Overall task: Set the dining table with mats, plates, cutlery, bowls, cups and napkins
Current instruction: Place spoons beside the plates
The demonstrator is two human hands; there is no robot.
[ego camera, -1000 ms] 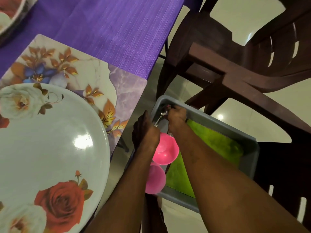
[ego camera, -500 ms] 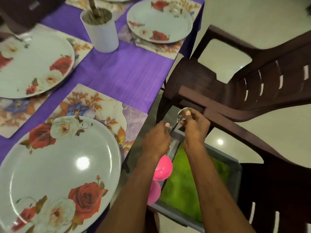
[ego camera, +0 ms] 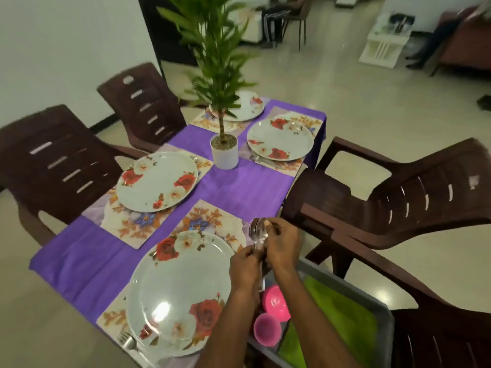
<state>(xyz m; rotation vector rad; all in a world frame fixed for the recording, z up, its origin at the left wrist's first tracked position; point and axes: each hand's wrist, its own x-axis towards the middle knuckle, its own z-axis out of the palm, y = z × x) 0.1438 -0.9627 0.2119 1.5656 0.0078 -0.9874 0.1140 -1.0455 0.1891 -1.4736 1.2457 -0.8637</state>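
You hold shiny metal spoons (ego camera: 257,229). Your near plate (ego camera: 180,293): glossy, smooth, glare spot. Purple tablecloth (ego camera: 239,189): matt woven cloth. Pink bowls (ego camera: 276,305): smooth plastic. Brown chair (ego camera: 414,200): moulded plastic, satin. Floor (ego camera: 372,107): polished.

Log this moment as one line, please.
stage: cutlery | both hands: right hand and left hand gripping spoons | over: near mat's right edge | bowls: in tray

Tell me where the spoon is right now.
In the head view the spoon is held in both hands, just right of the nearest plate, above the mat's right edge and beyond the grey tray.
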